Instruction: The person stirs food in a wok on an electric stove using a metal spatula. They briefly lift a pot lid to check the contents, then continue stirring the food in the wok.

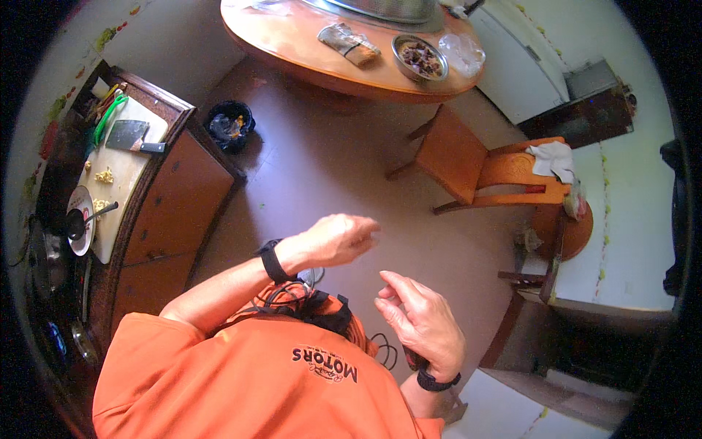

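My left hand (pixel 335 240) is raised in front of my body, over the floor, with its fingers curled together. Its fingertips are blurred, so whether they pinch something small is unclear. Lower and to the right, my right hand (pixel 425 324) hangs in the air, fingers bent and thumb apart, nothing seen in it. Neither hand touches the furniture. On the counter at left lies a pale cutting board (pixel 123 186), bearing a cleaver (pixel 128 135) and small heaps of chopped pale food (pixel 104 175). A black ladle (pixel 75 224) rests on a plate (pixel 82 244) there.
A round wooden table (pixel 285 41) ahead carries a metal bowl (pixel 421 58) of dark food pieces. An orange wooden chair (pixel 452 151) stands at right, a white cloth (pixel 551 160) over its back. A black-lined waste bin (pixel 230 126) sits beside the counter (pixel 164 203).
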A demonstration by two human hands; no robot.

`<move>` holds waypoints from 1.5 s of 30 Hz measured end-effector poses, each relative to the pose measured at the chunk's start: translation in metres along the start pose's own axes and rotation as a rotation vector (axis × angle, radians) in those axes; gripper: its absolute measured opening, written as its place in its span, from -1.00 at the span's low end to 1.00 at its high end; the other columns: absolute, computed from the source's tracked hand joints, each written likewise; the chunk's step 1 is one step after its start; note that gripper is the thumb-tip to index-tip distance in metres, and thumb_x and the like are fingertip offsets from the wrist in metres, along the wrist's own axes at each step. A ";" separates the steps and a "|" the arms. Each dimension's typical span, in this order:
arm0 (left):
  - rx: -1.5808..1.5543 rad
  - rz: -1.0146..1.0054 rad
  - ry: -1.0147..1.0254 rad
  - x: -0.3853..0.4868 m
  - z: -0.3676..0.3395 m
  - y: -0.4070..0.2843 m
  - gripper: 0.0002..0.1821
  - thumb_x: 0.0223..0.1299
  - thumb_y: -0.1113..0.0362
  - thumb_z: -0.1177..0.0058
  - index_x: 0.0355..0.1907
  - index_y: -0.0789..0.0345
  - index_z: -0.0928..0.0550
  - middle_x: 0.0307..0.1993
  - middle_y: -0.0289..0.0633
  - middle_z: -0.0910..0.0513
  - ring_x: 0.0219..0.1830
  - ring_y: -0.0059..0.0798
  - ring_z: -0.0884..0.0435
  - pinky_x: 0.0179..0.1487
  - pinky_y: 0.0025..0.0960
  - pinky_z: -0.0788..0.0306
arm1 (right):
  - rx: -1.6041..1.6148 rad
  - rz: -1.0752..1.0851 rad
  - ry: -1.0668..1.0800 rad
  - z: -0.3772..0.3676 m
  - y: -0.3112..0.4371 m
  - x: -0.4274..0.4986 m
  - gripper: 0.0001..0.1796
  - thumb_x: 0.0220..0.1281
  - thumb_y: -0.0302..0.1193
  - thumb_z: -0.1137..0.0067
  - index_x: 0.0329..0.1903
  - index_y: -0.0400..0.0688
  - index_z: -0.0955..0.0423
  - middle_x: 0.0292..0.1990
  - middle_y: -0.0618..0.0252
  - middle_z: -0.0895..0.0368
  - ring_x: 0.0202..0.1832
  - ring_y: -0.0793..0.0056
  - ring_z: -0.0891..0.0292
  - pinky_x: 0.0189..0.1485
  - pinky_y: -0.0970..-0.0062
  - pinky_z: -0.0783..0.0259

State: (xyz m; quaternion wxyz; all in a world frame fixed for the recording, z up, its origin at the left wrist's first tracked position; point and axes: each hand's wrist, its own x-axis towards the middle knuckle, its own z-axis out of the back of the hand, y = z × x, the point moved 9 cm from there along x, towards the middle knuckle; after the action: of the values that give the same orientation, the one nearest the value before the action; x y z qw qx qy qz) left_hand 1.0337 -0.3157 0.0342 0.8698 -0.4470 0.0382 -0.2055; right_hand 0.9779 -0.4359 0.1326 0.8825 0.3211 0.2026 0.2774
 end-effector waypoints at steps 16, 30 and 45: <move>-0.475 0.441 -0.280 0.227 0.131 0.204 -0.66 0.46 0.13 0.06 -0.26 0.39 -0.59 -0.44 -0.33 -0.55 -0.41 -0.62 -0.44 -0.33 -0.48 -0.37 | 0.228 -0.345 -0.136 0.115 -0.153 0.169 -0.62 0.34 -0.35 -0.22 0.12 -0.28 -0.48 -0.28 0.09 -0.69 -0.34 0.39 -0.63 -0.26 0.41 -0.51; -0.519 0.580 -0.333 0.344 0.143 0.285 -0.53 0.40 0.06 0.09 -0.04 0.52 -0.56 -0.26 -0.05 -0.69 -0.33 -0.41 -0.66 -0.24 -0.37 -0.52 | 0.389 -0.376 -0.291 0.186 -0.315 0.359 -0.65 0.46 -0.30 -0.07 0.17 -0.21 -0.49 -0.20 0.29 -0.64 -0.34 0.67 -0.45 -0.32 0.62 -0.41; -0.422 0.884 -0.472 0.386 0.129 0.317 -0.61 0.48 0.00 0.14 -0.22 0.32 -0.54 -0.46 -0.35 -0.52 -0.46 -0.65 -0.44 -0.43 -0.54 -0.33 | 0.762 -0.253 -0.161 0.222 -0.452 0.582 -0.69 0.54 -0.24 0.08 0.01 -0.22 -0.49 -0.25 0.34 -0.61 -0.32 0.65 -0.51 -0.30 0.55 -0.49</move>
State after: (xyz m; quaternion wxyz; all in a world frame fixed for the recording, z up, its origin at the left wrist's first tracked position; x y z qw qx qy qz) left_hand 1.5207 -0.2049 -0.0945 0.7495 -0.5874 0.0667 0.2980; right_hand 1.7047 -0.4654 -0.1209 0.7406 0.6183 0.2591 0.0456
